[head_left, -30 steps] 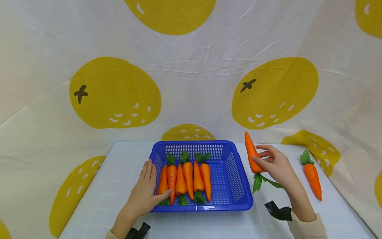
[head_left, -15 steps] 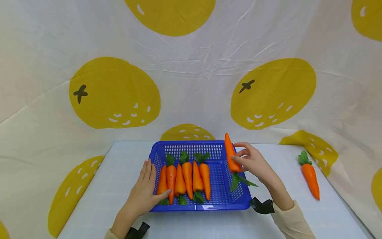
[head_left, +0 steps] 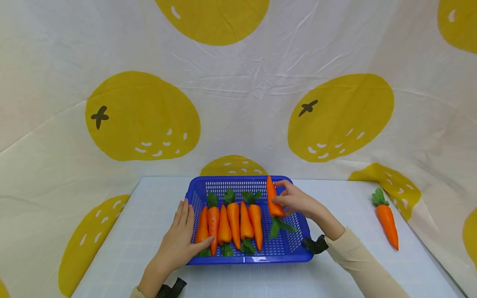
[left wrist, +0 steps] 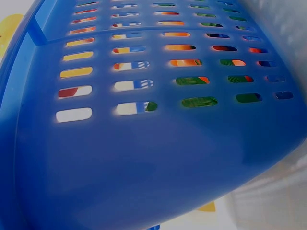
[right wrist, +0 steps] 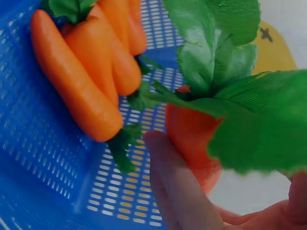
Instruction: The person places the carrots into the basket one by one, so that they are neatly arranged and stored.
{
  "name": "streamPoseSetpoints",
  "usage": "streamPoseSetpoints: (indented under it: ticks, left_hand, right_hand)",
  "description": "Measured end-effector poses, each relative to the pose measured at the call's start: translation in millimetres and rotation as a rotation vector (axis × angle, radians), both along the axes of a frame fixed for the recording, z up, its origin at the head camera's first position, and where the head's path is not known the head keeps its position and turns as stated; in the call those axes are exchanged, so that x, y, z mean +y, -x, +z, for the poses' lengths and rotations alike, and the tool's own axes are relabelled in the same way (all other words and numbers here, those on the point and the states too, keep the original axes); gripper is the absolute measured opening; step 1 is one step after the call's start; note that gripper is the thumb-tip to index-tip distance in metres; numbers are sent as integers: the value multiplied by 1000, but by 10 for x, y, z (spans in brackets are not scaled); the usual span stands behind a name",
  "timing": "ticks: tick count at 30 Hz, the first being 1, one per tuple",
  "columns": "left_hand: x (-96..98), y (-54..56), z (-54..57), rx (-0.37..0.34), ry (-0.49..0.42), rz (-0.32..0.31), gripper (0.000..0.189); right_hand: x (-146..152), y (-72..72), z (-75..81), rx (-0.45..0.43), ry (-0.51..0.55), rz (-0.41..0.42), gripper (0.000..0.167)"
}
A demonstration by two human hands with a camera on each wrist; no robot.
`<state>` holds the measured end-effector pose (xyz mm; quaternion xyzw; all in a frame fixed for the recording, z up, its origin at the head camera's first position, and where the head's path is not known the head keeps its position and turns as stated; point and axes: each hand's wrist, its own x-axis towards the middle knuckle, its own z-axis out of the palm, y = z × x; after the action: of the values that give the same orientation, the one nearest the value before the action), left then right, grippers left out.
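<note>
My right hand (head_left: 296, 199) pinches a toy carrot (head_left: 273, 198) between thumb and fingers, over the right part of a blue plastic basket (head_left: 277, 259). The carrot's tip points away from me and its green leaves (head_left: 280, 227) hang toward me. In the right wrist view those leaves (right wrist: 259, 110) cover much of the carrot. Several carrots (head_left: 233, 223) lie side by side in the basket's left and middle, leaf ends alternating. My left hand (head_left: 179, 238) rests with straight fingers along the basket's left rim, its thumb over the nearest carrot. The left wrist view shows only the basket's slotted wall (left wrist: 129, 158).
Another carrot (head_left: 387, 225) lies on the white table (head_left: 346, 285) at the right, leaves pointing away from me. Behind the table hangs a white cloth (head_left: 242, 120) printed with yellow fruit. Black straps (head_left: 314, 245) show at both wrists.
My right hand has carried the pinched carrot leftward from beside the basket, across its right rim, to over its inside, and lowered it somewhat. The left hand has stayed in place.
</note>
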<state>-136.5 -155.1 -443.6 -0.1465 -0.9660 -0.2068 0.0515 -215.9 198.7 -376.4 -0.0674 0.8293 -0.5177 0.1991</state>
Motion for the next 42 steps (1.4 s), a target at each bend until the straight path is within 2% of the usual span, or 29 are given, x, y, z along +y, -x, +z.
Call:
streamPoseSetpoints:
  ticks: [6, 16, 19, 23, 26, 33, 42]
  left_hand:
    - [-8, -4, -3, 5, -6, -3, 114]
    - [-9, -12, -23, -2, 2, 9, 115]
    - [-6, -15, -21, 4, -6, 7, 114]
    - [-2, -14, -22, 8, -6, 4, 114]
    - [-1, -16, -25, 2, 2, 7, 115]
    - [16, -11, -17, 4, -7, 4, 113]
    - [18, -2, 1, 6, -7, 4, 112]
  right_hand:
    - [-115, 91, -96, -27, -85, -26, 65]
    - [-311, 171, -241, -118, -206, -1, 62]
    - [-363, 174, -291, -123, -256, 19, 70]
    - [-418, 161, -371, -118, -345, 37, 89]
    - [-451, 141, -439, -125, -398, 41, 92]
    - [-482, 106, -566, -147, -395, 37, 94]
    - [-486, 134, -574, -146, -392, 46, 93]
